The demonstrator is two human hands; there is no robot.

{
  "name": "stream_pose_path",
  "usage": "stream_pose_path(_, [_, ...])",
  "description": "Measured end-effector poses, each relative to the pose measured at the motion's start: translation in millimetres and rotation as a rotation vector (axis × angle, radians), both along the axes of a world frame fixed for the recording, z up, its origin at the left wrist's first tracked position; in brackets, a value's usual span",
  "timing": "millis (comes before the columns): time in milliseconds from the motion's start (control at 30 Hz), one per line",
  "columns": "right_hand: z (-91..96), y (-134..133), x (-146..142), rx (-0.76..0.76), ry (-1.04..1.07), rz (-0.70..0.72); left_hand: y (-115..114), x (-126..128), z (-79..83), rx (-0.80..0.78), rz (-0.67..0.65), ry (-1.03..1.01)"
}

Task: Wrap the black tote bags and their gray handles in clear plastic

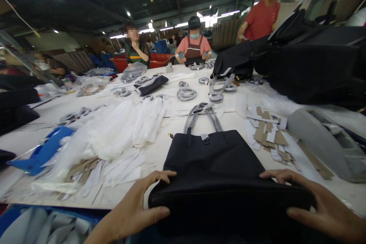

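Observation:
A black tote bag (211,156) lies on the white table, its base toward me and its wrapped handles (190,120) pointing away. A small white piece sits at the middle of its top edge. My left hand (143,200) grips the bag's left bottom corner, thumb on the base and fingers over the front panel. At the opposite corner, my right hand (311,198) holds the bag the same way. The lower part of the base falls into dark shadow near the table's front edge.
Clear plastic bags (114,126) and a blue tape dispenser (42,152) lie left. Card strips (268,133) and a grey dispenser-like object (328,141) are right. Coiled wrapped straps (187,93) sit beyond, black bags (309,65) are piled at right, and several people stand across the table.

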State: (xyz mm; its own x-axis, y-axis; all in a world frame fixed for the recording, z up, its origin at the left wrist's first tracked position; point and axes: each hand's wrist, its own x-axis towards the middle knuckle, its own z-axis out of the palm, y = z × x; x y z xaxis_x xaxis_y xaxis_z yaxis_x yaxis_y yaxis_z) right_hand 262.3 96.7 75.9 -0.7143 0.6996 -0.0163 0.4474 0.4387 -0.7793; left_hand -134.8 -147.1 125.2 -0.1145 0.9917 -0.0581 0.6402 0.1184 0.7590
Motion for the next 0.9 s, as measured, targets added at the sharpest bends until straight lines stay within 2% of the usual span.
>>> stream_pose_path(67, [0.9, 5.4, 3.5, 0.006, -0.057, 0.090, 10.2, 5.7, 28.3, -0.032, -0.068, 0.040])
stream_pose_path(133, [-1.3, 8.9, 7.1, -0.005, -0.091, 0.113, 24.2, 16.7, 47.4, -0.009, -0.147, 0.067])
stream_pose_path(233, [-6.7, 8.8, 13.5, -0.021, -0.087, 0.058, 45.5, 37.6, 54.9, 0.014, -0.283, 0.109])
stream_pose_path(333, [-8.4, 7.1, 16.8, -0.012, -0.138, 0.058, 61.0, 50.4, 47.9, -0.072, -0.390, 0.149])
stream_pose_path(433, [-5.2, 7.7, 9.2, 0.003, -0.196, 0.050, 75.5, 48.9, 38.8, -0.209, -0.448, 0.183])
stream_pose_path(533, [-4.8, 10.1, -8.0, 0.029, -0.191, -0.027, 94.2, 39.3, 27.3, -0.272, -0.373, 0.309])
stream_pose_path(633, [-10.9, 11.3, -24.2, 0.071, -0.160, -0.108, 105.9, 26.4, 13.0, -0.279, -0.180, 0.478])
stream_pose_path(667, [-13.4, 11.2, -27.9, 0.080, -0.149, -0.129, 104.9, 21.3, 8.5, -0.270, -0.124, 0.486])
stream_pose_path(733, [-18.2, 9.8, -32.0, 0.092, -0.137, -0.168, 93.4, 10.5, 0.3, -0.228, -0.075, 0.369])
stream_pose_path(833, [-25.8, 5.4, -31.0, 0.131, -0.125, -0.228, 58.1, -1.6, -14.4, -0.122, -0.025, 0.062])
stream_pose_path(900, [-33.9, 0.8, -26.0, 0.182, -0.126, -0.287, 31.0, -1.7, -27.7, -0.026, 0.080, -0.059])
